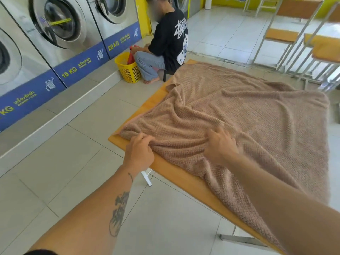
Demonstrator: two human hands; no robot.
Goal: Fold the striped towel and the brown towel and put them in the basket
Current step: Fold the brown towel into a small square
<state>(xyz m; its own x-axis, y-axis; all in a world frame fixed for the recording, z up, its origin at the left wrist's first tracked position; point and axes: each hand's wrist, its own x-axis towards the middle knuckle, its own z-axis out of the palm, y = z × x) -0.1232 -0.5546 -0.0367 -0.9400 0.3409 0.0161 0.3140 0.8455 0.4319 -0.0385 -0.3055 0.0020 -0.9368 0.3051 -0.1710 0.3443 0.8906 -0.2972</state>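
A large brown towel [248, 115] lies spread and wrinkled over most of a wooden table [184, 183]. My left hand [138, 151] pinches a bunched fold of the towel at the table's near left edge. My right hand [219, 144] grips the same rumpled edge a little to the right, fingers curled into the cloth. The towel's near right part hangs over the table's front edge. No striped towel is in sight. A yellow basket [127, 68] stands on the floor by the washing machines, far left of the table.
A person in a black shirt [169, 37] sits on a low stool beside the yellow basket, at the table's far end. Washing machines [60, 34] line the left wall on a raised step. Wooden benches with metal legs [298, 34] stand at the back right. Tiled floor surrounds the table.
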